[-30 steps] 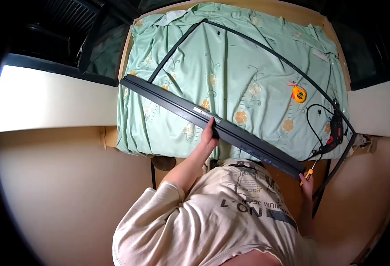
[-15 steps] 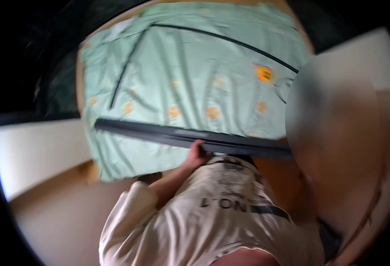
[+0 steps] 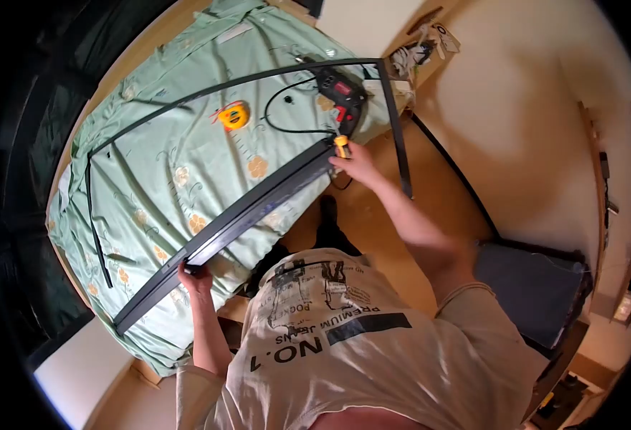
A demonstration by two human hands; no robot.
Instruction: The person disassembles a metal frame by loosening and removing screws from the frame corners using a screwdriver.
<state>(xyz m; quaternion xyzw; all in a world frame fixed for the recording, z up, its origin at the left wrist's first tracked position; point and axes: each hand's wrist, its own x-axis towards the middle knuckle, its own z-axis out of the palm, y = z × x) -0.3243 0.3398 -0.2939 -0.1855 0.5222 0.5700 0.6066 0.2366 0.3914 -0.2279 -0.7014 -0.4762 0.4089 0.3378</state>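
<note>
We counted one left hand and one right hand, one long dark rail, one screwdriver, one tape measure, one power drill, one flowered green cloth and one thin black frame showing us three sides.

Beyond right hand, drill blocks; gap before frame seems narrow.

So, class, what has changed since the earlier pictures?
The camera turned right; the left end of the dark bar swung nearer the person, clear of the thin frame. The left hand still holds it; the right hand keeps the screwdriver; tape measure and drill stayed.
</note>
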